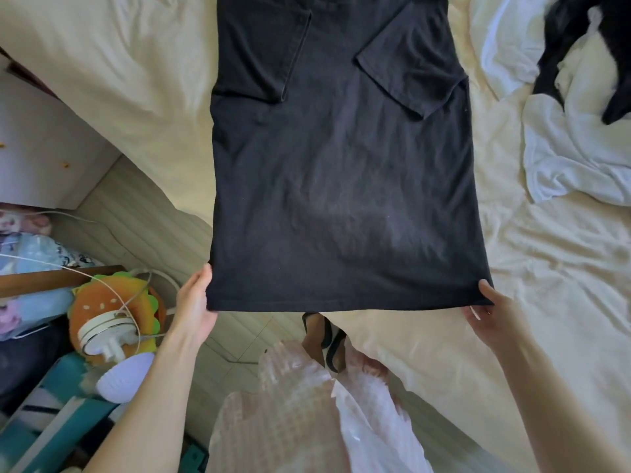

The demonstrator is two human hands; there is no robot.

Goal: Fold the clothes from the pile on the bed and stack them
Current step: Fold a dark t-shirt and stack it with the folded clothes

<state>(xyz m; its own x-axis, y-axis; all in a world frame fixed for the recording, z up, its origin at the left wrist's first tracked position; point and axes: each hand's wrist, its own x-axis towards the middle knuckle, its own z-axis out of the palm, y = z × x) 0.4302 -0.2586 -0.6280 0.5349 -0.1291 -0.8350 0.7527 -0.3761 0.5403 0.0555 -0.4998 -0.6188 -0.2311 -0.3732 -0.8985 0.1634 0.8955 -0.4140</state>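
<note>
Black T-shirt (341, 172) lies spread on the bed (512, 268), long axis running straight away from the person: hem nearest, collar end farthest and cut off by the top edge of the view. Both sleeves are folded inward onto the body of the shirt, so the outline is a long narrow rectangle. The hem end overhangs the near edge of the bed.

Left hand (194, 302) grips the left hem corner of the T-shirt, thumb on top of the cloth, fingers underneath. Right hand (485, 305) pinches the right hem corner the same way, thumb on top. The hem is drawn taut and level between the two hands.

To the right of the T-shirt, well apart, a crumpled white garment (573, 155) lies on the bed, with a black garment (577, 46) heaped at its far side, touching it.

Left of the T-shirt, off the bed, a burger-shaped plush (102, 302) sits among clutter with a white cable (102, 285) across it.
</note>
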